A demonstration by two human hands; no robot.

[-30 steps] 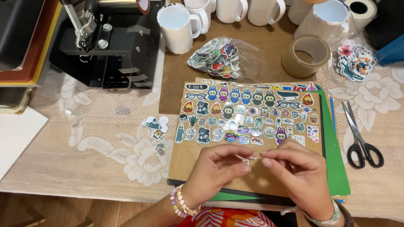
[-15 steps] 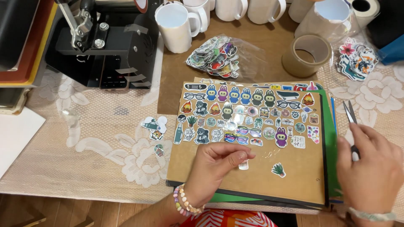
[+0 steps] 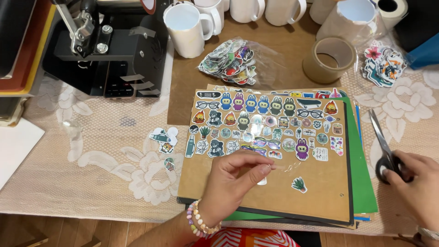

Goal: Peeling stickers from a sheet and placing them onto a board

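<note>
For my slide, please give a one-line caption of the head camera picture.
Left hand pinches clear tape over a sticker-covered board; right hand grasps scissors.

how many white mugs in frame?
5, maybe more beyond the top edge. One white mug stands beside the black press; three sit cropped along the top edge; one paper-wrapped at top right.

Soft, even light is falling from above, keeping shadows faint and short. Glare is glinting off the clear plastic bag (image 3: pixel 238 61) and the white mugs (image 3: pixel 185 28). The right hand (image 3: pixel 418 185) is blurring slightly at the frame's edge.
</note>
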